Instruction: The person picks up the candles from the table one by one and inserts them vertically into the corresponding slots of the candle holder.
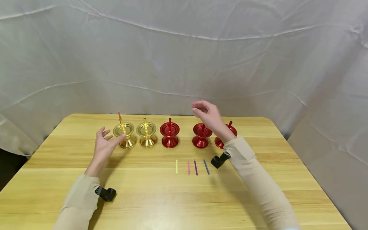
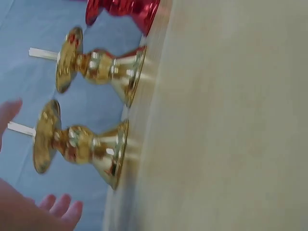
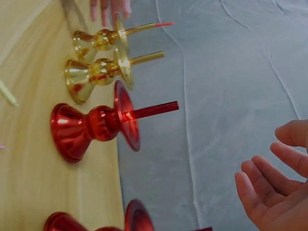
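In the head view my left hand [image 1: 104,147] is beside the leftmost gold candle holder [image 1: 128,140], fingers spread and holding nothing. Its thumb appears in front of the holder's dish; whether it touches, I cannot tell. A red candle [image 1: 119,115] stands in that holder's tube, leaning slightly. The second gold candle holder [image 1: 148,141] has a bare tube. My right hand [image 1: 211,115] hovers over a red candle holder [image 1: 200,142], and the right wrist view shows its loosely bent fingers [image 3: 260,180] with nothing in them.
Another red candle holder [image 1: 170,141] stands mid-row, and one more red holder [image 1: 219,142] is partly behind the right forearm. On the wooden table [image 1: 149,201] lie a yellow candle [image 1: 176,166], a pink candle [image 1: 188,167], a purple candle [image 1: 196,167] and a blue candle [image 1: 206,166]. Grey cloth [image 1: 172,64] hangs behind.
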`<action>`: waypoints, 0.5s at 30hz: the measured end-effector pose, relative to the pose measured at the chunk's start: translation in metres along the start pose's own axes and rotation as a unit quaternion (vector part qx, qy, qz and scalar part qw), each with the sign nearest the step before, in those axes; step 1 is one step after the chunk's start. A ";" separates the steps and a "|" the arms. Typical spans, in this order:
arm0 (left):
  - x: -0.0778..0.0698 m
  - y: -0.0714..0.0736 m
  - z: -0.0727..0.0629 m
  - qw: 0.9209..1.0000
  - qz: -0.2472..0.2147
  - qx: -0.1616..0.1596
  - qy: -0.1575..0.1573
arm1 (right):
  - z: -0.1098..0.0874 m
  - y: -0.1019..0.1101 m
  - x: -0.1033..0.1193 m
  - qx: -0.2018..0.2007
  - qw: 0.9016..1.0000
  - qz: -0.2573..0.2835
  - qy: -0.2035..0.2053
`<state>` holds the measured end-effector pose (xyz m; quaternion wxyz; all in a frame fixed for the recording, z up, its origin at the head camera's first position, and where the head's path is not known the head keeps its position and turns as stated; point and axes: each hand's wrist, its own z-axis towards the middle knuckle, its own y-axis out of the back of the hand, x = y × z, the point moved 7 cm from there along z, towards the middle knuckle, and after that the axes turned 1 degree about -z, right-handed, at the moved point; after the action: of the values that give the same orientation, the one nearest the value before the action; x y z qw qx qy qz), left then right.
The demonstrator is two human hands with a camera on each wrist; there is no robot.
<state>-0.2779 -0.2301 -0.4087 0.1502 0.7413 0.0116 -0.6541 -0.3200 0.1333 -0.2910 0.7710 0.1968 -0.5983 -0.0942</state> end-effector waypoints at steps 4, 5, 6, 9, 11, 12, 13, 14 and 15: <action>-0.010 0.004 -0.011 0.998 0.001 -0.053 -0.014 | -0.013 0.008 -0.010 0.002 1.000 -0.010 -0.015; -0.013 0.004 -0.015 0.998 0.002 -0.065 -0.020 | -0.016 0.009 -0.013 0.001 1.000 -0.013 -0.018; -0.016 0.004 -0.017 0.997 0.003 -0.075 -0.028 | -0.019 0.011 -0.016 0.000 1.000 -0.016 -0.020; -0.025 0.000 -0.025 0.994 0.010 -0.092 -0.055 | -0.028 0.014 -0.025 -0.001 0.999 -0.021 -0.027; -0.030 -0.006 -0.030 0.994 0.017 -0.088 -0.070 | -0.033 0.015 -0.029 -0.001 0.999 -0.026 -0.031; -0.031 -0.010 -0.032 0.993 0.021 -0.083 -0.075 | -0.036 0.015 -0.031 0.000 0.999 -0.028 -0.033; -0.033 -0.014 -0.034 0.994 0.027 -0.075 -0.078 | -0.038 0.015 -0.033 0.001 0.999 -0.029 -0.036; -0.034 -0.018 -0.036 0.994 0.034 -0.064 -0.078 | -0.041 0.016 -0.035 0.002 0.999 -0.030 -0.038; -0.034 -0.022 -0.038 0.995 0.042 -0.052 -0.077 | -0.043 0.016 -0.037 0.003 0.999 -0.031 -0.041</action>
<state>-0.2512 -0.1936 -0.3766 0.2162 0.6795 0.0031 -0.7010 -0.2896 0.1699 -0.3261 0.7420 0.2135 -0.6233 -0.1239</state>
